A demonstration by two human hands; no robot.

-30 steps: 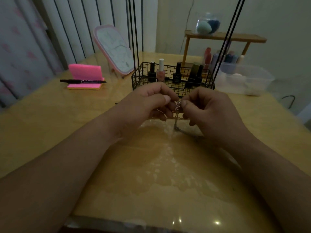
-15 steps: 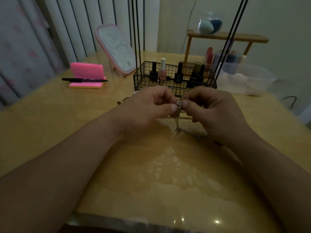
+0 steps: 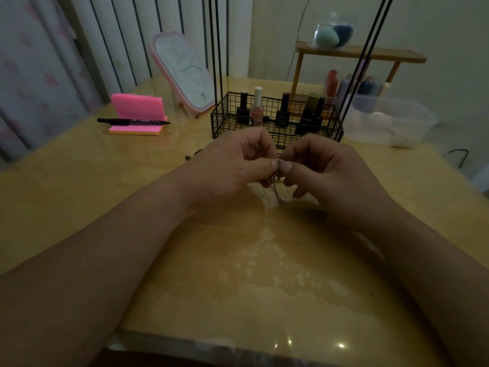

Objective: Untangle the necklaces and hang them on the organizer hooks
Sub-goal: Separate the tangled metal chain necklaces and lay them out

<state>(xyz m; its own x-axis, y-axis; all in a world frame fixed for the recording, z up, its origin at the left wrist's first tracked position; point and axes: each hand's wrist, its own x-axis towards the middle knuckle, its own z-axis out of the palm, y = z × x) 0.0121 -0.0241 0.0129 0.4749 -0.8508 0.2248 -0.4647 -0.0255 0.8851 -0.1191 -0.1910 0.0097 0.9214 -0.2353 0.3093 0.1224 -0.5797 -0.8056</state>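
- The glossy yellow wooden worktop [image 3: 238, 300] is carrying everything.
- Over its middle, the left hand [image 3: 232, 160] and the right hand [image 3: 325, 170] are meeting, fingers [image 3: 268, 165] curled, each pinching the top of a thin silver chain necklace [image 3: 276, 190] between thumb and forefinger.
- The rest of the necklace is hanging between the hands, reaching down to the worktop.
- Just beyond, towards the far edge, a black wire basket [image 3: 225, 124] is holding nail-polish bottles [image 3: 257, 107].
- Towards the far left corner, a black pen [image 3: 132, 121] is lying on a pink sticky-note pad [image 3: 137, 108].
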